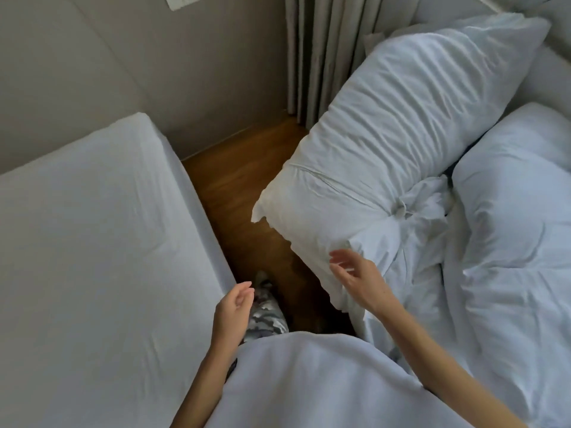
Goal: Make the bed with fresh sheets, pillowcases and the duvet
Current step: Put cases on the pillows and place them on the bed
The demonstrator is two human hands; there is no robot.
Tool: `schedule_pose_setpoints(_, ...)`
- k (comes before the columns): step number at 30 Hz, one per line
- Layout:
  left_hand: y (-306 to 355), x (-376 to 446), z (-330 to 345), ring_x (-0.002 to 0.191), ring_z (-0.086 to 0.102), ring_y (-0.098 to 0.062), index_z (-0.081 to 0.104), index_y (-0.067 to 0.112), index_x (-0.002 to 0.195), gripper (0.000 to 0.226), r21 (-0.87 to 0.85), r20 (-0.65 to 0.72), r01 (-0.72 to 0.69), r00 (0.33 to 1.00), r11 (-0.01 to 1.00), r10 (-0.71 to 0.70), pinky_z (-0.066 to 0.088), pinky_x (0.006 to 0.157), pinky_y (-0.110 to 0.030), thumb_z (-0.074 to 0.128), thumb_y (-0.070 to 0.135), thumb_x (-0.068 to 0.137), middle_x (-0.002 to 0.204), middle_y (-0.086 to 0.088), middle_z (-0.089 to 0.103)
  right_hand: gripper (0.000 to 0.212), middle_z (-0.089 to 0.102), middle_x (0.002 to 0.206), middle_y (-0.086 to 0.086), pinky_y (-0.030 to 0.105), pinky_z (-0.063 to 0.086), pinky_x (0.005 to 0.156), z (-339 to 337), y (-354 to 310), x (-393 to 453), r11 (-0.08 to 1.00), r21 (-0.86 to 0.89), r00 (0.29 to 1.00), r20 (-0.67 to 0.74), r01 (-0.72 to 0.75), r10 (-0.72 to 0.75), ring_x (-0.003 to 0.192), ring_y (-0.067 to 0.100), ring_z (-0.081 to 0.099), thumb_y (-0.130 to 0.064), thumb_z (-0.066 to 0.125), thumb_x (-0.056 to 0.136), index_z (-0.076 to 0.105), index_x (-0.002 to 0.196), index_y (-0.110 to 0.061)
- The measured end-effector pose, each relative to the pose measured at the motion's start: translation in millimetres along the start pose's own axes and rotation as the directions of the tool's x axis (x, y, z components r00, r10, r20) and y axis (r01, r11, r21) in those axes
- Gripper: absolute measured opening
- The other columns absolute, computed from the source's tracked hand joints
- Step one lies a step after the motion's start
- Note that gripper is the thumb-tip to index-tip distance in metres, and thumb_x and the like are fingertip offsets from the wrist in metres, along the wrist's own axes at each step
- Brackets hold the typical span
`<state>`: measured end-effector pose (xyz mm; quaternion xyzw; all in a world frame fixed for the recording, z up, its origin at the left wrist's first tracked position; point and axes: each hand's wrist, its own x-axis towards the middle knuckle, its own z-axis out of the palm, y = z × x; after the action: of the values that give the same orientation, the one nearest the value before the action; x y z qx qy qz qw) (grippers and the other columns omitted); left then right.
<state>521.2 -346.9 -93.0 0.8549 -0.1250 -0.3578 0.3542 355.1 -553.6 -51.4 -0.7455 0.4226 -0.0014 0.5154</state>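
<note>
Person stands betw. two beds on a wood floor [244,180]. Left bed [92,242] has a smooth fitted sheet. White pillow [395,143] lies on rumpled duvet [509,242] at right. Right hand [355,279] just beside pillow's corner, grip loosely open, empty. Left hand [231,310] relaxed, empty.

Bedroom, sheeted bed [92,242], pillows [401,134], curtain [324,50]

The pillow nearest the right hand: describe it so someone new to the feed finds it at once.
Start at the grey curtain in the room's corner. Just right of it, a long white pillow slants down to the right hand. Unlike the second pillow further right, its corner overhangs the wooden floor, and its case is bunched into a knot-like twist.
</note>
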Motion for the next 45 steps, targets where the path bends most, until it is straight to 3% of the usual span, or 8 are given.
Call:
schedule_pose_setpoints(5, 33, 99, -22, 0.108, 0.057, -0.011, 0.06, 0.02, 0.123, 0.027, 0.087, 0.207, -0.088, 0.976, 0.992, 0.068, 0.041, 0.073, -0.007, 0.051, 0.023, 0.098, 0.113, 0.008, 0.062, 0.021, 0.063, 0.099, -0.011, 0.038, 0.051, 0.089, 15, -6, 37, 0.98, 0.074, 0.971, -0.143, -0.184, 0.193, 0.092, 0.008, 0.061, -0.024, 0.057, 0.094, 0.061, 0.114, -0.022)
schedule_pose_setpoints(12, 141, 243, -79, 0.105, 0.055, -0.01, 0.059, 0.02, 0.125, 0.03, 0.307, 0.459, -0.373, 0.864, 0.875, 0.207, 0.047, 0.086, -0.024, 0.051, 0.03, 0.098, 0.109, 0.009, 0.06, 0.022, 0.064, 0.097, -0.015, 0.034, 0.051, 0.089, 23, -61, 86, 0.92, 0.292, 0.822, -0.432, -0.262, 0.372, 0.093, 0.005, 0.061, -0.023, 0.059, 0.091, 0.062, 0.112, -0.024)
schedule_pose_setpoints(17, 207, 319, -81, 0.103, 0.053, -0.01, 0.059, 0.017, 0.125, 0.03, 0.369, 0.492, -0.506, 0.818, 0.78, 0.298, 0.046, 0.086, -0.025, 0.051, 0.028, 0.098, 0.112, 0.007, 0.059, 0.027, 0.064, 0.105, -0.011, 0.033, 0.05, 0.092, 10, -71, 112, 0.895, 0.343, 0.751, -0.5, -0.286, 0.432, 0.096, 0.005, 0.06, -0.022, 0.057, 0.092, 0.061, 0.119, -0.02)
schedule_pose_setpoints(25, 267, 340, 16, 0.113, 0.053, -0.015, 0.053, 0.016, 0.132, 0.036, 0.315, 0.51, -0.432, 0.828, 0.845, 0.233, 0.042, 0.089, -0.028, 0.051, 0.028, 0.098, 0.126, -0.003, 0.059, 0.05, 0.049, 0.136, -0.004, 0.033, 0.042, 0.1, -65, -38, 165, 0.867, 0.382, 0.596, -0.63, -0.319, 0.497, 0.12, 0.011, 0.049, -0.031, 0.06, 0.092, 0.043, 0.137, -0.019)
schedule_pose_setpoints(31, 317, 360, 120, 0.131, 0.04, -0.012, 0.019, 0.035, 0.151, 0.103, 0.206, 0.66, -0.293, 0.746, 0.934, 0.089, 0.035, 0.111, -0.04, 0.075, 0.064, 0.068, 0.145, 0.015, 0.037, 0.11, 0.017, 0.157, 0.006, 0.041, 0.024, 0.116, -143, 4, 244, 0.805, 0.45, 0.535, -0.602, -0.385, 0.593, 0.144, 0.022, 0.017, -0.061, 0.07, 0.072, 0.009, 0.152, -0.015)
schedule_pose_setpoints(35, 317, 374, 160, 0.137, 0.037, -0.021, 0.008, 0.034, 0.152, 0.133, 0.229, 0.628, -0.195, 0.778, 0.954, 0.008, 0.032, 0.113, -0.043, 0.076, 0.076, 0.046, 0.152, 0.005, 0.033, 0.124, 0.026, 0.151, 0.009, 0.043, 0.028, 0.113, -165, 25, 289, 0.704, 0.59, 0.413, -0.57, -0.395, 0.71, 0.137, 0.027, 0.028, -0.069, 0.072, 0.059, 0.006, 0.149, -0.016)
schedule_pose_setpoints(40, 313, 368, 177, 0.128, 0.046, -0.022, 0.025, 0.024, 0.149, 0.12, 0.198, 0.519, -0.248, 0.847, 0.948, 0.114, 0.037, 0.107, -0.036, 0.078, 0.065, 0.05, 0.143, 0.001, 0.044, 0.077, 0.06, 0.108, 0.008, 0.034, 0.043, 0.083, -162, 31, 310, 0.687, 0.587, 0.298, -0.626, -0.428, 0.721, 0.103, 0.03, 0.058, -0.061, 0.074, 0.067, 0.046, 0.115, -0.007)
schedule_pose_setpoints(45, 319, 352, 181, 0.113, 0.053, -0.012, 0.043, 0.018, 0.137, 0.074, 0.029, 0.489, -0.285, 0.84, 0.958, 0.235, 0.04, 0.091, -0.024, 0.081, 0.029, 0.075, 0.124, 0.006, 0.055, 0.046, 0.062, 0.089, 0.0, 0.031, 0.042, 0.071, -174, 30, 292, 0.753, 0.556, 0.321, -0.684, -0.352, 0.655, 0.089, 0.027, 0.061, -0.051, 0.064, 0.081, 0.053, 0.105, -0.014)
